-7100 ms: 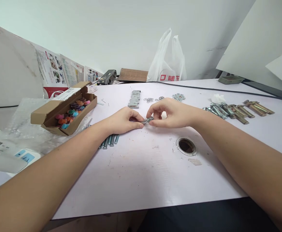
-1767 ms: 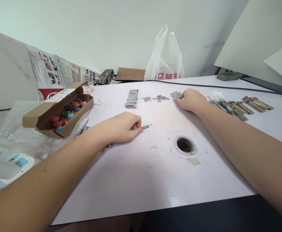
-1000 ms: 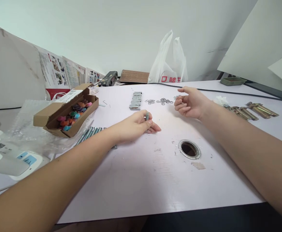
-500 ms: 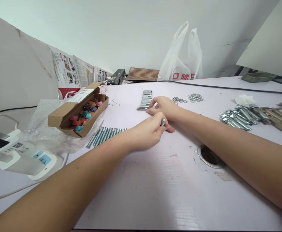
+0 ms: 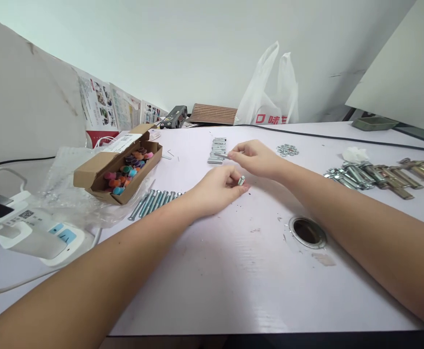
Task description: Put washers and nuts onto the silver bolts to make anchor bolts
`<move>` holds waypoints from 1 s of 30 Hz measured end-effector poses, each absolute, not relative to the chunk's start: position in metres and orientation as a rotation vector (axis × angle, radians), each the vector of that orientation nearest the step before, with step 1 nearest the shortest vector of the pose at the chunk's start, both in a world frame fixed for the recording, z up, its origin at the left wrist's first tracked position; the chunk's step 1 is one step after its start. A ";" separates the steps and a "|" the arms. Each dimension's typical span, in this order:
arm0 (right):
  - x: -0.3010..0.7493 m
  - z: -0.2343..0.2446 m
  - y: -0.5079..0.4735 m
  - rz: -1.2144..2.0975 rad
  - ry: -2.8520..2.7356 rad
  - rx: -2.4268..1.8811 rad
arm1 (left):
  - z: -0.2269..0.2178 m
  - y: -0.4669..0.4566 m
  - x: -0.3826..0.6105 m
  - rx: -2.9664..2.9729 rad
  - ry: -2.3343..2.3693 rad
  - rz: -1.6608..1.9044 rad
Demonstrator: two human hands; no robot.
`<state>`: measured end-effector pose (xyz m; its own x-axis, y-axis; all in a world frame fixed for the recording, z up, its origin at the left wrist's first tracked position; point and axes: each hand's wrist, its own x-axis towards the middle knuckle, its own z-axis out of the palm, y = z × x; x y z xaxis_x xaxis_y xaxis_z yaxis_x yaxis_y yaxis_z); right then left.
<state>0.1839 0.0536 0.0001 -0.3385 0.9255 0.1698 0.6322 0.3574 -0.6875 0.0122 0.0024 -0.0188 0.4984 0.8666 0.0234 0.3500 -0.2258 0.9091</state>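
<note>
My left hand (image 5: 217,190) is closed around a metal bolt (image 5: 241,181), whose silvery end pokes out between thumb and fingers; its shaft is hidden in the hand. Just beyond, my right hand (image 5: 257,157) pinches a thin metal sleeve (image 5: 221,155) by one end, raised beside a stack of similar sleeves (image 5: 218,144) lying in a column. Left of my left forearm, several bolts with flared ends (image 5: 157,201) lie side by side, partly covered by the arm. A cluster of small nuts (image 5: 288,150) lies past my right hand.
At left stands an open cardboard box (image 5: 124,172) of colourful plugs, on clear plastic wrap, near a white power strip (image 5: 70,247). Assembled expansion bolts (image 5: 357,175) lie right. A round hole (image 5: 308,232) opens beside my right forearm. A black cable (image 5: 328,136) crosses the back.
My right hand has lifted a sleeve off the near end of the stack. My left hand has shifted slightly left, still holding the bolt. The view has moved a little.
</note>
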 end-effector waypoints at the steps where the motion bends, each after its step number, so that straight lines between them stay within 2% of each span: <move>1: 0.191 0.005 0.047 0.689 -2.058 -1.339 | -0.019 0.003 0.011 1.756 1.037 0.688; 8: 0.219 0.026 0.024 0.762 -1.996 -1.279 | -0.011 0.007 0.009 1.702 1.177 0.715; 22: 0.214 0.022 0.024 0.803 -2.064 -1.185 | -0.015 0.008 0.010 1.792 1.198 0.733; 30: 0.202 0.000 0.029 1.390 -1.955 -0.836 | -0.015 0.009 0.010 1.912 1.156 0.768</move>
<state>0.2019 0.0286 0.0002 -0.6269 0.7717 0.1071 0.1522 0.2561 -0.9546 0.0099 0.0086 -0.0153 0.4092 0.9062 0.1066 0.4497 -0.3020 0.8406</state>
